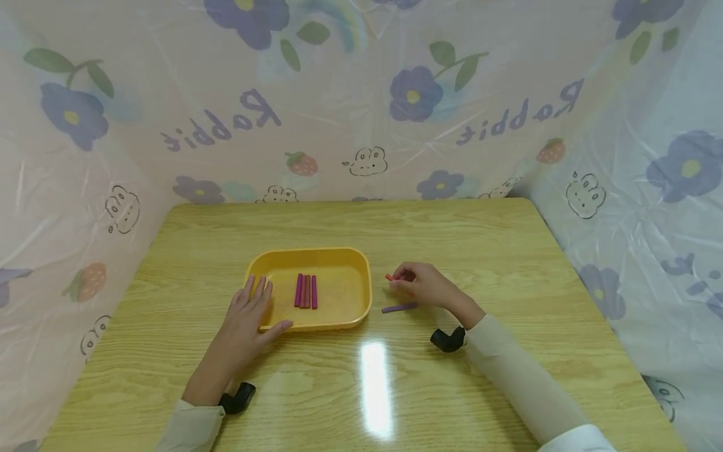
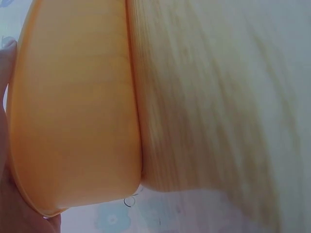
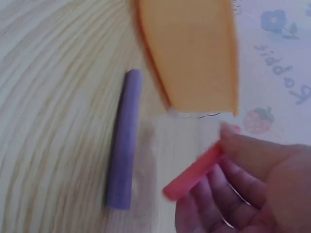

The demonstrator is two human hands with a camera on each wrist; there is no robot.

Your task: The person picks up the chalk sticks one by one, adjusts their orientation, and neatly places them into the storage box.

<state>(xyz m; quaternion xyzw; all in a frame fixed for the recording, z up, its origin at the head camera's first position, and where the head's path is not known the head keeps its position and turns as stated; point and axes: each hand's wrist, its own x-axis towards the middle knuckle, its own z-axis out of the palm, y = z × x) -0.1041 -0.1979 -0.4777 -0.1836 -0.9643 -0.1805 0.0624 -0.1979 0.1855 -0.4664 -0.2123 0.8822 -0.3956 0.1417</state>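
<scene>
My left hand (image 1: 244, 317) rests on the yellow tray (image 1: 361, 263) at its near left corner. Its fingers reach over the left rim, fairly straight and spread, and the thumb lies along the front rim. Side by side inside the tray lie several magenta and brownish-red crayon-like sticks (image 1: 305, 291). To the right of the tray, my right hand (image 1: 423, 284) pinches a red crayon-like stick (image 3: 194, 172) between thumb and fingers, one end jutting out. Just below that hand, a purple crayon-like stick (image 3: 124, 141) lies on the table.
The wood-grain table (image 1: 452, 232) is bounded at the back and sides by a printed curtain (image 1: 339, 113). Each wrist carries a black device, one by the left cuff (image 1: 238, 398) and one by the right cuff (image 1: 448, 339). A bright reflection shines on the tabletop.
</scene>
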